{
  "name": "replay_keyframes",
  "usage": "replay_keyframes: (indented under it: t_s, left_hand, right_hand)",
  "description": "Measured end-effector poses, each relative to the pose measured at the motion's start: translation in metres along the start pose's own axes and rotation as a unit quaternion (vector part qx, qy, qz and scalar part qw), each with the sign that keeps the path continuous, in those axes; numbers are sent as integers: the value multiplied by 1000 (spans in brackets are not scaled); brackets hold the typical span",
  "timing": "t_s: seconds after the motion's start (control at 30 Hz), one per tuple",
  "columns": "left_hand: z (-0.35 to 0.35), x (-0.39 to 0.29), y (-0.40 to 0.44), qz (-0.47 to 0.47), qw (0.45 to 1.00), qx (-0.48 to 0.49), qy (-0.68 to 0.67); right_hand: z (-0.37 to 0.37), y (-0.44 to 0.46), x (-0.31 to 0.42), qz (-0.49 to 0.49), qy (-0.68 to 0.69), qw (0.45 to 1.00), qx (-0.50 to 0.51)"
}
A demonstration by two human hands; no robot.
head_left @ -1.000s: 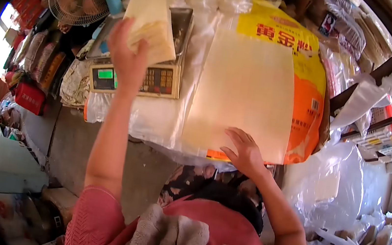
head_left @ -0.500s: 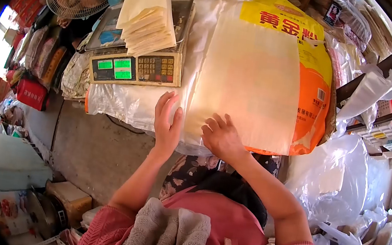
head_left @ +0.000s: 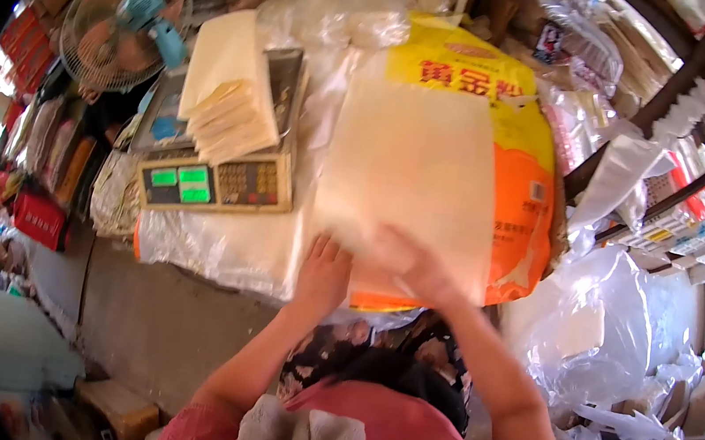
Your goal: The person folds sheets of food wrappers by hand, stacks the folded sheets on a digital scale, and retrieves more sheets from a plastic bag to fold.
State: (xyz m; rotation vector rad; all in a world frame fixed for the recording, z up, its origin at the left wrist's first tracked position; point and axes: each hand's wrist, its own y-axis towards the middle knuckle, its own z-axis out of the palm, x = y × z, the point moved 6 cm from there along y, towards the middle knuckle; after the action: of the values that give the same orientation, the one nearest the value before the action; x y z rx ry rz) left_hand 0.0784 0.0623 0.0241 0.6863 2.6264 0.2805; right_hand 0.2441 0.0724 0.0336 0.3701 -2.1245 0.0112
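A large, thin, pale cream sheet (head_left: pixel 415 153) lies over the yellow and orange printed sack (head_left: pixel 520 215). At the sheet's near left corner is my left hand (head_left: pixel 325 274), back upward, its fingers lying on the corner. My right hand (head_left: pixel 415 266), smeared by motion, is over the near edge beside it; whether it grips the sheet cannot be made out. Orange sack shows below this near edge, which looks raised. Further left, a stack of folded cream sheets (head_left: pixel 232 84) rests on a digital scale (head_left: pixel 255 182) with green displays.
Clear plastic (head_left: pixel 219 251) covers the table's front left. A fan (head_left: pixel 125 21) stands at the back left. Bundled plastic bags (head_left: pixel 339 14) lie at the back. On the right hangs a large clear plastic bag (head_left: pixel 594 314) near a dark metal frame (head_left: pixel 635 137).
My view has shifted, so the table sits lower in it. My left hand has come down onto the sheet's corner. The sheet's near edge has lifted off the sack, my right hand moving there.
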Motion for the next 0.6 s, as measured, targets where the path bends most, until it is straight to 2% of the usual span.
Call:
replay_keyframes:
  t_s: [0.03,0.1,0.2,0.27,0.3,0.33,0.37,0.43,0.5,0.53,0.6]
  left_hand:
    - [-7,-9,7,-17,996,8,-89]
    - [-11,-16,18,-6,995,29,-97]
    - [0,-10,14,12,998,53,-13]
    - [-6,-13,16,30,999,2,-17]
    - [-10,-15,18,39,999,-24,-20]
    - [-8,-14,21,18,999,21,-16]
    - [-7,-14,25,-2,998,65,-12]
    - [1,-8,40,-57,987,150,4]
    - [14,7,68,-128,964,230,26]
    - [13,11,82,-143,977,153,-39]
    - [18,13,108,-122,985,-77,-96]
  right_hand:
    - [10,-12,24,-65,-142,988,15]
    - [19,-23,47,-90,-261,960,-43]
    - [16,-12,8,-127,-390,906,105]
    - [-36,9,-36,99,-218,969,66]
    - [-73,16,-52,187,5,975,-123]
    - [-110,20,-28,221,8,954,-203]
    - [-126,22,-28,187,21,955,-229]
    - [-133,20,-20,216,7,960,-178]
    - [-116,16,-15,153,-12,980,-125]
    - [-105,16,-23,144,-15,982,-120]
    - [-87,14,-28,112,-33,984,-135]
